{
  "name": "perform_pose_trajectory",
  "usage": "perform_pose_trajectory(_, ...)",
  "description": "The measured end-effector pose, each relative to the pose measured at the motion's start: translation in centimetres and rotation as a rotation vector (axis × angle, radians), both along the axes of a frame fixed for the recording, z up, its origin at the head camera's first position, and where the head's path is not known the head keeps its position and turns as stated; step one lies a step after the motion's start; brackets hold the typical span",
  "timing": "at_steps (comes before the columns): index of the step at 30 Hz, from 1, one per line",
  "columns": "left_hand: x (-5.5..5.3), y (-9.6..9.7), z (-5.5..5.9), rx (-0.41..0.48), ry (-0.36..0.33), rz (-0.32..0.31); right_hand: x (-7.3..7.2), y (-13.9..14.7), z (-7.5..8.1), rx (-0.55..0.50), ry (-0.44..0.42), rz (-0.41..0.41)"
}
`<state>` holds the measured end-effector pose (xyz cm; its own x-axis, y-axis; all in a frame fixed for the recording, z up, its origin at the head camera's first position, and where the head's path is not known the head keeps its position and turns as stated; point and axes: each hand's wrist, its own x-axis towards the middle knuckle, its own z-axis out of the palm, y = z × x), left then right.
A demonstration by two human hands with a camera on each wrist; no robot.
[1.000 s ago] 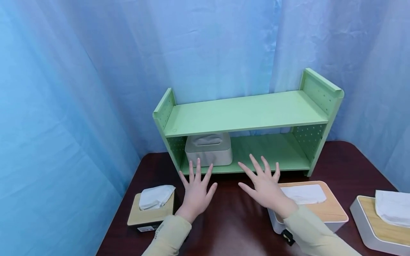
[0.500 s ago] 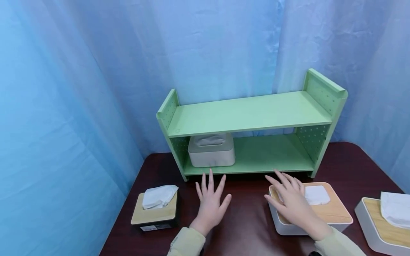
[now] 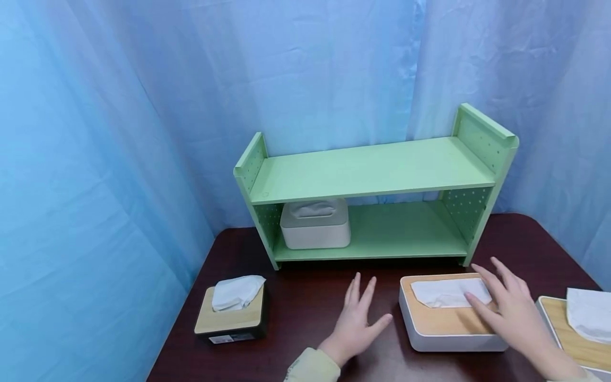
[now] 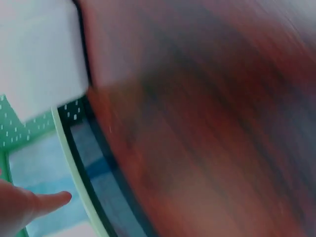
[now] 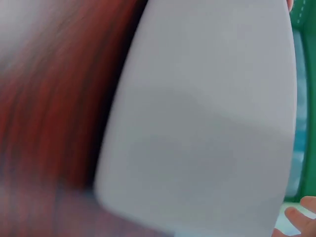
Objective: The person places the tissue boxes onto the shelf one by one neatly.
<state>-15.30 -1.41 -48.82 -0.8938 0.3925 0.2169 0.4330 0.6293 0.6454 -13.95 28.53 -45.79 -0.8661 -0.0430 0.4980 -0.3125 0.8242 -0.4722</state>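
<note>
Over the right end of a white tissue box [image 3: 453, 342] with an orange-toned wooden lid hovers my right hand [image 3: 513, 313], thumb and fingers spread. The white tissue [image 3: 446, 294] lies flat on the lid, its right end overlapped by the thumb. My left hand [image 3: 353, 326] is just left of the box, a strip of table between them, fingers spread and holding nothing. Close up in the right wrist view is a pale box wall [image 5: 197, 113], with fingertips [image 5: 301, 217] at the lower right. A fingertip [image 4: 54, 200] shows in the left wrist view.
A green two-tier shelf [image 3: 372, 167] stands at the back, a white tissue box [image 3: 317, 236] at the left of its lower tier. On the dark table [image 3: 296, 307] are a small black tissue box [image 3: 236, 318] at left and a wood-topped one [image 3: 584, 347] at right. Blue curtains [image 3: 334, 74] hang behind.
Both hands have moved right and nearer the table's front. The right hand has passed across the orange-lidded box to its right end; the left has come towards its left side. The boxes stay put.
</note>
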Motion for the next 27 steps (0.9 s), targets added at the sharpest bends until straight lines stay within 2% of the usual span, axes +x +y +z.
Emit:
perform_pose_trajectory(5, 0.6, 2.7, -0.6, -0.058, -0.11, -0.076, 0.5, 2.4, -1.5, -0.057, -0.107, 0.011)
perform_pose_trajectory(10, 1.1, 4.6, -0.7, -0.1, -0.155, -0.149, 1.1, 3.7, -3.1, -0.107, -0.302, 0.045)
perform_pose_trajectory(13, 1.1, 5.3, -0.7, -0.106, -0.169, -0.175, 1.4, 4.0, -4.1, -0.141, -0.361, 0.089)
perform_pose_trajectory(17, 1.1, 5.9, -0.9, -0.083, -0.19, -0.176, 1.7, 4.0, -5.1, -0.155, -0.346, 0.129)
perform_pose_trajectory(19, 1.1, 5.9, -1.0, -0.058, -0.203, -0.17, 1.8, 4.0, -5.1, -0.147, -0.384, 0.115)
perform_pose_trajectory(23, 1.0, 6.0, -1.0, -0.038, -0.19, -0.16, 1.6, 4.2, -4.6, -0.123, -0.513, 0.072)
perform_pose_trajectory(27, 1.1, 5.9, -1.2, -0.045, -0.159, -0.157, 1.6, 4.4, -4.3, -0.115, -0.577, 0.055)
